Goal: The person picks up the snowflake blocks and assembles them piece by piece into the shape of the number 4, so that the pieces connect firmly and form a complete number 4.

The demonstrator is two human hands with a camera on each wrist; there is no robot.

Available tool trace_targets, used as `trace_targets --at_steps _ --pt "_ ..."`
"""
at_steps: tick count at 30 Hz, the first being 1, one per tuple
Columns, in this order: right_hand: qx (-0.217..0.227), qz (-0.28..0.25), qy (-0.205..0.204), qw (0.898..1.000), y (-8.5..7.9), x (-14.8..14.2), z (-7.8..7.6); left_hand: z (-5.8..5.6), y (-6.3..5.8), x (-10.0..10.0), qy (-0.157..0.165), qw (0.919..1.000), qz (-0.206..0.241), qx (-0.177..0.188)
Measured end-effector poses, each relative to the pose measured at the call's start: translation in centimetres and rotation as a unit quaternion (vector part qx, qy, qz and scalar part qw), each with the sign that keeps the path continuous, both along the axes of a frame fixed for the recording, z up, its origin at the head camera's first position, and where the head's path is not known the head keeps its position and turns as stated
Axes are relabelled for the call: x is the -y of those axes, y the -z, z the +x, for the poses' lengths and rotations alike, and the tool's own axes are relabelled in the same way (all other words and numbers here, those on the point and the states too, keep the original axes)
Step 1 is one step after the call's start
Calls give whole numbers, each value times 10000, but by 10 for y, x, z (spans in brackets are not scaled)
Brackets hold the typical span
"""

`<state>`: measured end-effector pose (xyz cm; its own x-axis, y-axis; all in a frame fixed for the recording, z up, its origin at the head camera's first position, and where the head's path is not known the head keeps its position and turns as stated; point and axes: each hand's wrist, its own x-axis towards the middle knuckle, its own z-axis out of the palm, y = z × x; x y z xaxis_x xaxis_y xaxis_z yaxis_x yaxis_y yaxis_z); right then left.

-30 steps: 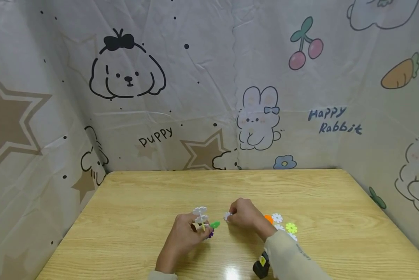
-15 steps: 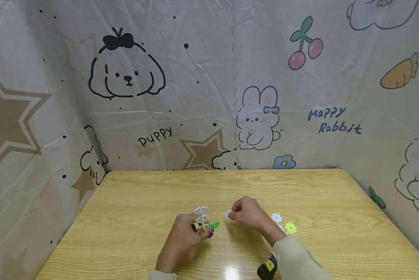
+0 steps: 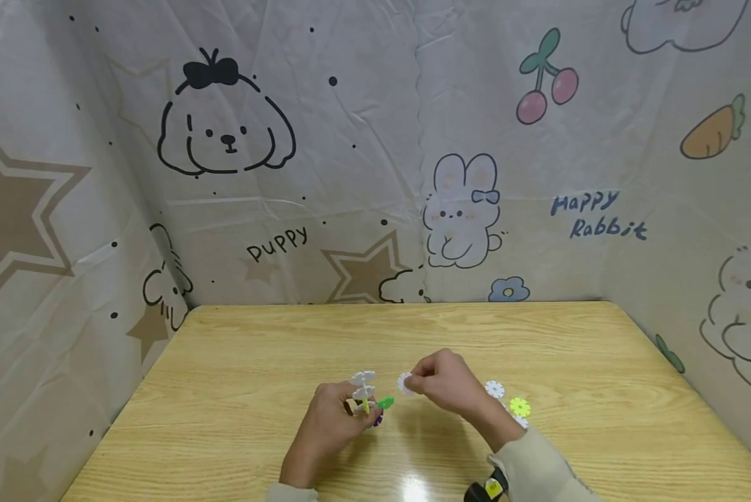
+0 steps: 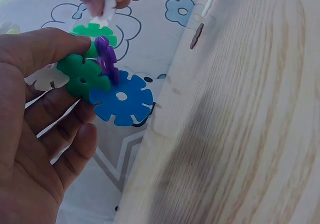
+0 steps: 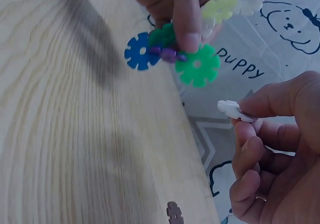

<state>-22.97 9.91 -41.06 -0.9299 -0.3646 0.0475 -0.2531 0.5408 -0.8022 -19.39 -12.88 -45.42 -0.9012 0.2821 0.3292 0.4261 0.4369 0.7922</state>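
Notched plastic snowflake discs are linked into a cluster that my left hand [image 3: 328, 429] pinches between thumb and fingers. The cluster has a blue disc [image 4: 130, 106], a dark green disc [image 4: 80, 76], a purple disc [image 4: 106, 58] and a bright green disc [image 5: 197, 66]. A yellow disc [image 5: 220, 8] and white discs [image 3: 362, 378] continue it on the other side. Thumb and fingertips of my right hand [image 3: 453, 383] pinch a single white snowflake disc [image 5: 231, 108]. That disc is held apart from the cluster, just to its right in the head view. My fingers cover parts of both.
Loose discs lie on the wooden table [image 3: 275, 348] beyond my right forearm, among them a white one [image 3: 494, 388] and a yellow-green one [image 3: 520, 406]. A black object with a yellow label [image 3: 494, 487] shows by the right sleeve. Printed cloth [image 3: 362, 174] borders the table's back and sides.
My right hand has shifted slightly right, and its white disc has turned to show more of its face. The forearm now hides the orange disc. My left hand stays nearly still.
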Motion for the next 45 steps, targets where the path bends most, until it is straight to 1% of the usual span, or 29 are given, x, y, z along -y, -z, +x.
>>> trace_targets --at_steps 7,17,22,28,31,35,40,45 --pt "95 -294 -53 9995 -7 5 6 0 0 0 -19 10000 -77 -58" --pt "297 -660 -150 9973 -7 13 12 -1 0 -1 23 10000 -41 -31" --pt "256 -650 -122 9975 -7 13 13 -1 0 -2 -1 9999 -41 -110" --pt "6 -442 -203 9988 -5 14 14 -1 1 -3 22 9998 -21 -212" --pt "-120 -363 -248 9990 -5 15 14 -2 2 -3 27 9994 14 -343" --pt "-129 -359 -263 9989 -4 16 14 -2 3 -4 33 9979 85 -637" --pt "-107 -424 -145 9989 -3 19 15 0 3 -4 -39 9958 159 -903" --pt "-98 -560 -65 9984 -1 21 16 1 3 -6 -155 9934 125 -1132"
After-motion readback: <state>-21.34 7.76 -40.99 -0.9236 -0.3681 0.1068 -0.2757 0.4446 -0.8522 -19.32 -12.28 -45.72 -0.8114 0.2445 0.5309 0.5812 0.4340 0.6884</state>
